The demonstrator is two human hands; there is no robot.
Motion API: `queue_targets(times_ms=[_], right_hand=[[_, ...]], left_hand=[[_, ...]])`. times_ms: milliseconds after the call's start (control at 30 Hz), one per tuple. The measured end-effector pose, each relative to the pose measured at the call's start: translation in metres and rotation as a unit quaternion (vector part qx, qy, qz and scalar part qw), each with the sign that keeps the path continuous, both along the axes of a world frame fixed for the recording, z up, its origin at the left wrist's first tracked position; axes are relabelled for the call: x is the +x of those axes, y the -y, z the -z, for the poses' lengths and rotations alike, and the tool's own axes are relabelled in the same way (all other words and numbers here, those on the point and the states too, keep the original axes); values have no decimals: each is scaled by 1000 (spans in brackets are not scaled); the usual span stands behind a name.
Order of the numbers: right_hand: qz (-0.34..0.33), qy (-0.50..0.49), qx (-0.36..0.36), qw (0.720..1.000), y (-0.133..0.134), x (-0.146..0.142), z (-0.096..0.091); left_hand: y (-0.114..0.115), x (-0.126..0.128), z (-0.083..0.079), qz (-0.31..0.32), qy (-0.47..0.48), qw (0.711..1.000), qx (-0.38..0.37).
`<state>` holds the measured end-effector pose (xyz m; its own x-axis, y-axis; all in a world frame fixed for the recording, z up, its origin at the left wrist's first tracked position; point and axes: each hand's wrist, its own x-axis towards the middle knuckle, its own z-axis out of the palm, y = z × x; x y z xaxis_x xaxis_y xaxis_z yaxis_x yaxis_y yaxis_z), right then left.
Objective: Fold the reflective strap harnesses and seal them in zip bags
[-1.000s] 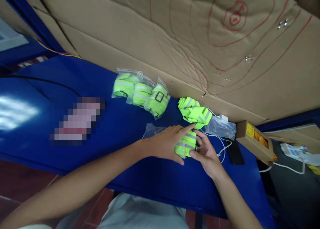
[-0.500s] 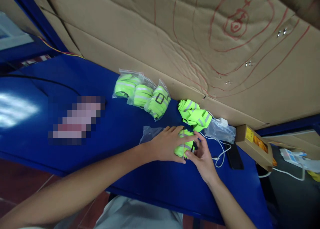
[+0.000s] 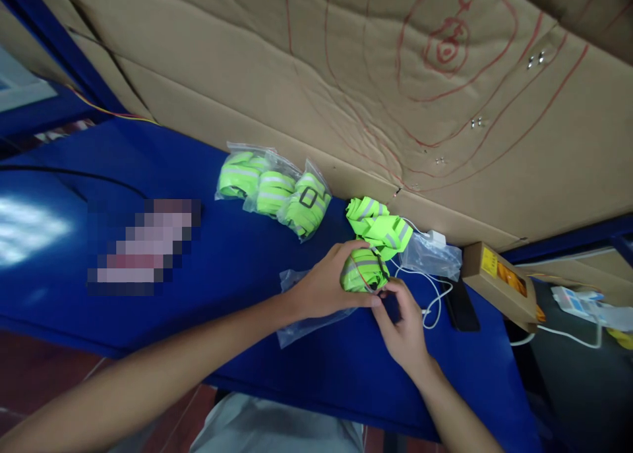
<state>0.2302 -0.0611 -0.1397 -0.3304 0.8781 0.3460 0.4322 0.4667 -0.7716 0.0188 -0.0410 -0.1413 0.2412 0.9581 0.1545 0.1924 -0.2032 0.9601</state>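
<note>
My left hand [image 3: 330, 283] is wrapped around a rolled neon-green reflective strap [image 3: 363, 271] with a grey stripe and a black buckle. At the roll's lower right edge, my right hand [image 3: 401, 318] pinches with thumb and fingertips, touching the strap near the buckle. A thin red line, a band or cord, crosses the roll. Under my left hand and forearm lies a clear plastic bag [image 3: 297, 331], partly hidden. Just beyond the roll, loosely folded green reflective straps [image 3: 380, 225] rest on the blue table [image 3: 237, 262].
Three bagged strap rolls [image 3: 274, 192] stand along the cardboard wall [image 3: 222, 77]. To the right are another clear bag [image 3: 432, 258], a white charger [image 3: 436, 239] with its cable, a black phone [image 3: 462, 306] and a cardboard box [image 3: 499, 285]. A pixelated item [image 3: 146, 242] lies left.
The roll has been turned, so its buckle now shows at the right side. My right hand has shifted down to the roll's lower edge. More of the clear bag shows beneath my left arm.
</note>
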Motion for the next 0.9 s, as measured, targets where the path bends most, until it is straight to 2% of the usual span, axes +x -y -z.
queue_targets(times_ms=[100, 200, 333, 467, 600, 767, 833, 900], right_hand=[[-5, 24, 47, 999, 0, -1, -3], [-31, 47, 88, 994, -1, 3, -1], [-99, 99, 151, 978, 3, 5, 3], [-144, 119, 169, 968, 9, 2, 4], [-157, 95, 118, 976, 13, -3, 5], [-128, 26, 31, 991, 16, -12, 8], [-108, 29, 50, 992, 18, -15, 9], [-90, 40, 98, 990, 18, -16, 11]], left_hand=[[1, 3, -5, 27, 80, 995, -48], [3, 6, -13, 39, 166, 978, -120], [4, 7, -21, 29, 191, 965, -180], [3, 7, -20, -40, 162, 977, -130], [0, 9, -13, -59, 166, 979, -99], [0, 12, -3, -117, 168, 976, -71], [1, 13, -1, -126, 165, 976, -65], [2, 12, -1, -130, 156, 978, -52]])
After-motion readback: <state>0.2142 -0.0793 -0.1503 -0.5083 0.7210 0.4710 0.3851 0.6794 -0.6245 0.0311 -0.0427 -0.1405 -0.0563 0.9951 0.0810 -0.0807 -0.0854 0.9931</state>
